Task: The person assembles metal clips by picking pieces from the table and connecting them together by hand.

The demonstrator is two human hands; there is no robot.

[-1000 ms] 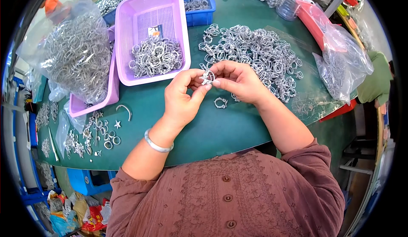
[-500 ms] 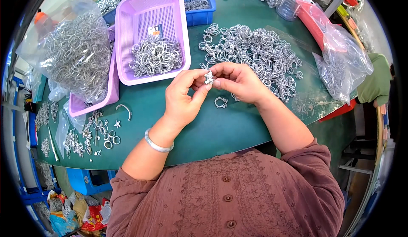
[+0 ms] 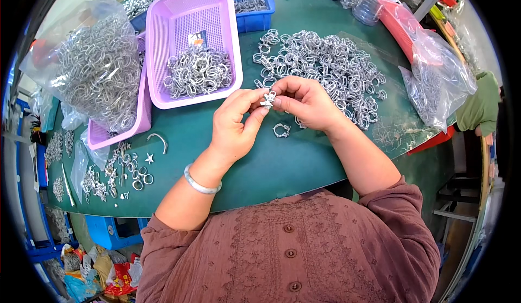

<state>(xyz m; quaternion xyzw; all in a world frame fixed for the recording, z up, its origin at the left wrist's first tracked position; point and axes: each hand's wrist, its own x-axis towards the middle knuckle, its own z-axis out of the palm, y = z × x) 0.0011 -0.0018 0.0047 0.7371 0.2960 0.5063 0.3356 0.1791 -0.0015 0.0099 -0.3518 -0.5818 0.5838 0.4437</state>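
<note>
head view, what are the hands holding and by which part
Both hands, left hand and right hand, pinch one small metal ring piece between fingertips, left grip on its lower edge, right on its right side.

I wear a reddish-brown shirt (image 3: pixel 293 248) with round buttons (image 3: pixel 287 228) and stitched patterns, sleeves pushed up, and a shiny silver bangle (image 3: pixel 201 181) just behind my left hand (image 3: pixel 233 126).

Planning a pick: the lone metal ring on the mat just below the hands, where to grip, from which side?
Loose ring lies flat on the green mat, apart from the pile. Probably come from above and pinch across its rim; its near, body side is open, the hands sit just beyond.
</note>
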